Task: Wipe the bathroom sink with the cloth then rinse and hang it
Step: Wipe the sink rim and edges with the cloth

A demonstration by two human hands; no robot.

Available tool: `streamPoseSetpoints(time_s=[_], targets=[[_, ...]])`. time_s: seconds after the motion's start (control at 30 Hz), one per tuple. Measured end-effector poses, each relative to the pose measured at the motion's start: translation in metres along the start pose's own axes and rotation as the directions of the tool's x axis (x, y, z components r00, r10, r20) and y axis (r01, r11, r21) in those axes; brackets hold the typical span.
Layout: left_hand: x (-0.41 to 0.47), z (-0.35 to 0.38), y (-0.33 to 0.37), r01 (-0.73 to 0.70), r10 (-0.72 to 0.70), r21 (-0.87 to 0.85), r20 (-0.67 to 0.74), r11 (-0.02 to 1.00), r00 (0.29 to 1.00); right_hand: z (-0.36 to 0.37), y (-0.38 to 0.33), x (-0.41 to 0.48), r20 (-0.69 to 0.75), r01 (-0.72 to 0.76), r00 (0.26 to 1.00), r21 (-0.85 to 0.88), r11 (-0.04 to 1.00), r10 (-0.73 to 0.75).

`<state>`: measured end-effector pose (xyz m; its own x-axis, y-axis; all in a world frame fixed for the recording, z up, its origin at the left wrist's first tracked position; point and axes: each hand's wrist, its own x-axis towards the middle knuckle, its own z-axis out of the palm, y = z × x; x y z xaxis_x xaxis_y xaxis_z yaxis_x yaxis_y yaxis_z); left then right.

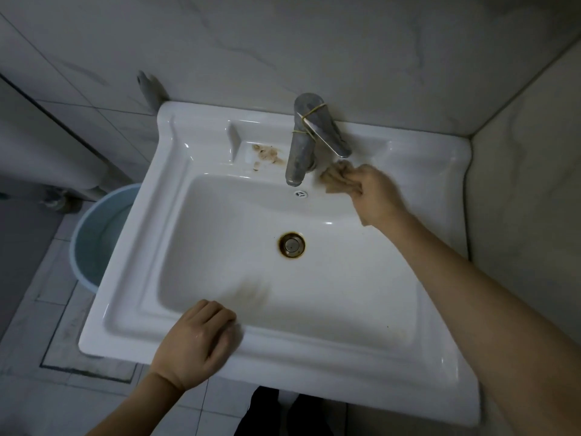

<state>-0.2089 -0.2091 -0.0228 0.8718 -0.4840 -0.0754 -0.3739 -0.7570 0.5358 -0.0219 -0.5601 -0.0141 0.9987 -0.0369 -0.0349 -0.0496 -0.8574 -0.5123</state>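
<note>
The white ceramic sink (pixel 163 247) fills the middle of the view. My right hand (pixel 377 196) grips a crumpled tan cloth (pixel 338 177) and presses it on the back ledge, just right of the grey metal faucet (pixel 301 146). My left hand (pixel 198 341) rests on the sink's front rim, its fingers curled over the inner edge and holding nothing. Brown stains (pixel 267 154) mark the soap recess left of the faucet. The drain (pixel 291 244) has a rusty ring. No water runs from the spout.
A light blue bucket (pixel 94 240) stands on the tiled floor left of the sink. Tiled walls close in behind and to the right. A yellow rubber band wraps the faucet handle (pixel 327 133). My dark shoes (pixel 283 413) show below the front rim.
</note>
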Motion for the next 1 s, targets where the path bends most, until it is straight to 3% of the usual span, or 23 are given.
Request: streamPoseSetpoints(time_s=[0.1,0.2,0.3,0.37,0.47,0.57,0.67,0.73,0.87,1.0], targets=[[0.001,0.000,0.001,0.005,-0.005,0.003,-0.013,1.000,1.000,-0.009,0.011,0.010,-0.173,-0.180,0.973,-0.145,0.973,0.155],[0.001,0.001,0.002,0.003,-0.003,-0.003,-0.002,1.000,1.000,0.011,-0.019,0.021,-0.244,-0.173,0.954,0.025,0.985,0.174],[0.001,0.001,0.001,-0.001,0.001,0.000,0.012,1.000,1.000,0.029,-0.044,0.015,-0.136,-0.075,0.985,0.233,0.970,0.108],[0.000,0.001,0.000,0.001,-0.001,-0.001,0.019,1.000,1.000,0.034,-0.040,0.007,-0.090,-0.034,0.995,0.195,0.980,0.053],[0.000,0.001,0.001,0.013,-0.013,0.004,0.026,1.000,1.000,0.031,-0.033,-0.018,-0.010,-0.047,0.999,0.191,0.980,0.050],[-0.002,-0.001,0.004,0.011,-0.011,0.016,0.013,1.000,1.000,0.027,-0.028,-0.050,0.050,-0.133,0.991,0.372,0.919,0.123],[-0.003,0.000,0.003,0.023,-0.024,0.044,0.019,0.999,1.000,0.008,-0.012,-0.078,0.228,-0.383,0.924,0.568,0.729,0.308],[-0.002,0.000,0.001,0.031,-0.032,0.051,0.019,0.998,0.999,-0.013,0.001,-0.092,0.267,-0.450,0.889,0.658,0.604,0.372],[-0.002,0.000,0.003,0.044,-0.044,0.054,0.016,0.998,0.999,-0.055,0.018,-0.111,0.228,-0.412,0.872,0.818,0.400,0.433],[-0.004,-0.001,0.003,0.058,-0.060,0.069,0.022,0.996,0.998,-0.063,0.010,-0.126,0.309,-0.400,0.842,0.908,0.127,0.442]])
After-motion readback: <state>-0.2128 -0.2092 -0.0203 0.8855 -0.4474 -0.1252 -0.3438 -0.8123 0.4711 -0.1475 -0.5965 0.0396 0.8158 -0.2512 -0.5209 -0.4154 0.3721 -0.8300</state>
